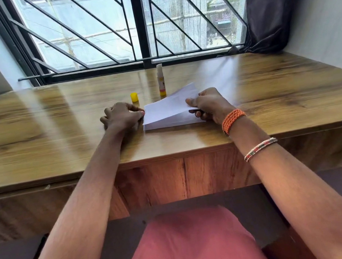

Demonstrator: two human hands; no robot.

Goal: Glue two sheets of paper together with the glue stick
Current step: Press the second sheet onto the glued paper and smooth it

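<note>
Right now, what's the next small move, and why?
Probably lower the top sheet onto the bottom sheet: the right hand pinches its raised edge, the left hand steadies the left corner, and the glue stick stands uncapped, its yellow cap set aside.

Table (54, 124): brown wood grain, glossy. Paper sheets (169, 109): plain white. Glue stick (160, 81): yellow body with red marking, white exposed tip. Cap (134, 97): solid yellow. Bracelet at right wrist (232, 120): orange braided. Second bracelet (260, 149): white, red and dark beads. Curtain (275, 2): dark purple. Window grille (140, 23): black. Garment at lap (183, 249): pink.
</note>
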